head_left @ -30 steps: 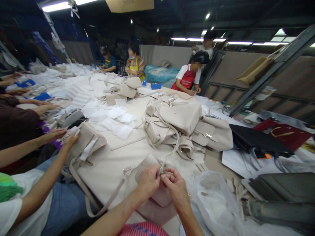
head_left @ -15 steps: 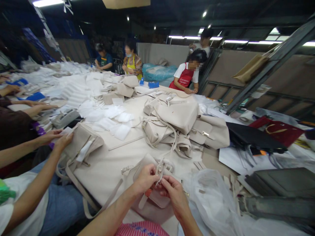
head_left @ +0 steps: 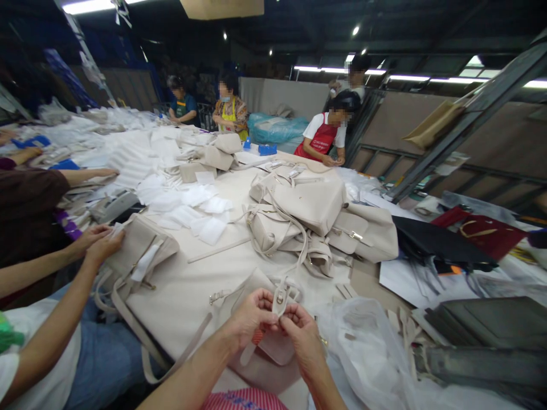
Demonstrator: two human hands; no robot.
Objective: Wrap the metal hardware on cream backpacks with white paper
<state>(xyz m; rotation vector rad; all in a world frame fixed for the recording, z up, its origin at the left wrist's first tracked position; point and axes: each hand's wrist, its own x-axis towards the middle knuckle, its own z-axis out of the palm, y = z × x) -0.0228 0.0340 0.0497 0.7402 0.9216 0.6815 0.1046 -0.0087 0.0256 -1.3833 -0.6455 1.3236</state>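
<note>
Pinching a beige strap (head_left: pixel 276 307) in fingers drawn nearly together, the left hand (head_left: pixel 256 316) and right hand (head_left: pixel 301 330) meet over a beige bag (head_left: pixel 265 373) on the table (head_left: pixel 183 290), directly before the person. A second ago the hands covered the strap's metal fitting (head_left: pixel 280 297); now it shows above them, and an orange-red patch (head_left: pixel 257 337) has appeared below the left hand. A co-worker's arm (head_left: pixel 89 175) reaches farther across.

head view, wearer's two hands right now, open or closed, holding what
Left hand: closed, thumb and fingers pinching the beige buckled strap.
Right hand: closed, pinching the same strap near its lower end.
</note>
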